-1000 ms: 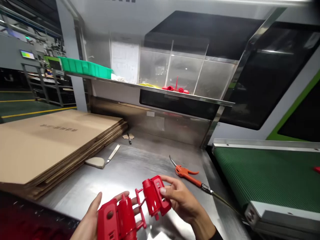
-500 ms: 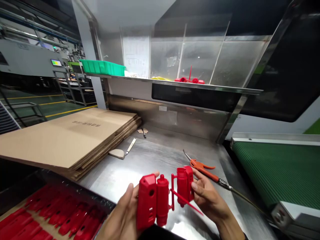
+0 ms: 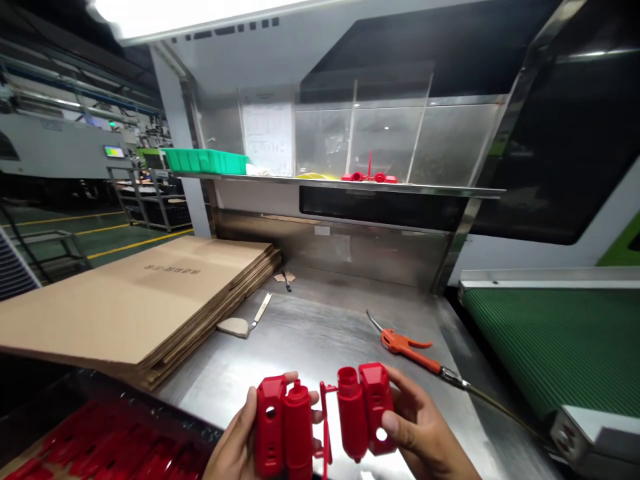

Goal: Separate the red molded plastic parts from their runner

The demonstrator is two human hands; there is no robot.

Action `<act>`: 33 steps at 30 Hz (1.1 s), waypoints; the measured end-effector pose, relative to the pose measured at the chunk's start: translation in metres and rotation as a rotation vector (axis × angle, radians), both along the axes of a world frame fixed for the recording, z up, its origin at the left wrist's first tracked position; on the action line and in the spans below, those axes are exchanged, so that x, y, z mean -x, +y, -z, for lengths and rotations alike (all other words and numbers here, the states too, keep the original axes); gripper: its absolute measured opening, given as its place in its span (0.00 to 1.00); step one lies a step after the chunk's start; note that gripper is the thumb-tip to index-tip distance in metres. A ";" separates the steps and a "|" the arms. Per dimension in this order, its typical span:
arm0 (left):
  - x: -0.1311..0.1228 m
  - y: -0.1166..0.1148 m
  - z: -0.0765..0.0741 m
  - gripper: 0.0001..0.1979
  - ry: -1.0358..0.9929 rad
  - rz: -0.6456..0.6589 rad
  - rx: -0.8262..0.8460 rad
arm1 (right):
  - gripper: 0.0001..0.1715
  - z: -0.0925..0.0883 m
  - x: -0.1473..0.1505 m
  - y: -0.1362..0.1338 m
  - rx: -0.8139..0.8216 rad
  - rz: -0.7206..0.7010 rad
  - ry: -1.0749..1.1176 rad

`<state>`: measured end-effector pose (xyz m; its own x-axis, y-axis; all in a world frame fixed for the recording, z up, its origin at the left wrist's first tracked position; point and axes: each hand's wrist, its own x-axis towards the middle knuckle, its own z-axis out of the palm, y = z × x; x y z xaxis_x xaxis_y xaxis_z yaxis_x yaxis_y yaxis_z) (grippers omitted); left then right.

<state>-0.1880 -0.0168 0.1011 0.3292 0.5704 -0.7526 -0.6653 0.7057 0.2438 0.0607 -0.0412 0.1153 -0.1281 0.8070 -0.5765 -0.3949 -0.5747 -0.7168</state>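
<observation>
Just above the steel bench, both hands hold a red plastic moulding (image 3: 299, 430). It has two pairs of parts, each a bottle-shaped piece beside an angular housing with a round hole. A thin red runner (image 3: 326, 427) stands between the pairs; whether it joins both I cannot tell. My left hand (image 3: 235, 437) is closed round the left pair, thumb at its outer side and fingertips showing behind it. Gripping the outer edge of the right pair is my right hand (image 3: 423, 423), its thumb on the front of the housing. Beyond it lies an orange air blow gun (image 3: 410, 348).
Stacked cardboard sheets (image 3: 145, 293) cover the bench's left side, near a white-handled blade (image 3: 261, 310). Below them, a box holds several red parts (image 3: 120, 433). A shelf bears a green tray (image 3: 207, 161) and another red moulding (image 3: 370, 177). A green conveyor belt (image 3: 560, 340) runs at right.
The view has tilted up. The moulding has turned so both pairs face me more squarely, and the right pair's bottle-shaped piece now stands left of its housing. Both hands keep their hold.
</observation>
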 end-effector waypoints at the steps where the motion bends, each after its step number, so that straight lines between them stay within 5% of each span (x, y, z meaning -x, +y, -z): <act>1: -0.002 0.000 0.009 0.20 0.045 0.012 -0.009 | 0.44 -0.002 0.006 0.001 -0.005 0.009 0.005; 6: -0.003 -0.006 0.063 0.19 -0.084 0.013 -0.015 | 0.29 -0.011 0.029 0.014 -0.026 0.123 0.003; 10: -0.002 -0.008 0.082 0.23 -0.243 -0.006 -0.009 | 0.23 -0.008 0.029 0.021 0.001 0.171 -0.022; 14: -0.004 -0.004 0.073 0.34 -0.454 -0.010 0.059 | 0.23 0.008 0.014 0.019 0.085 0.193 -0.004; 18: -0.006 0.003 0.040 0.38 -0.694 0.015 0.027 | 0.22 0.021 -0.004 0.013 0.147 0.219 0.038; 22: -0.011 -0.001 -0.004 0.28 -0.508 0.053 -0.076 | 0.14 0.017 -0.014 0.003 0.145 0.177 0.084; 24: -0.014 -0.008 -0.015 0.32 -0.318 0.090 -0.146 | 0.20 0.010 -0.017 -0.006 0.120 0.112 0.073; 26: -0.015 -0.014 -0.015 0.35 -0.136 0.153 -0.086 | 0.24 0.000 -0.019 -0.016 0.038 0.037 -0.082; 29: -0.010 -0.019 -0.001 0.23 -0.068 0.225 0.274 | 0.08 -0.021 -0.018 -0.028 -0.348 -0.022 -0.533; 31: -0.006 -0.021 0.009 0.16 -0.101 0.162 0.412 | 0.10 -0.029 -0.017 -0.032 -0.561 0.006 -0.734; 33: -0.006 -0.021 0.012 0.14 -0.111 0.040 0.364 | 0.08 -0.025 -0.019 -0.030 -0.451 0.066 -0.833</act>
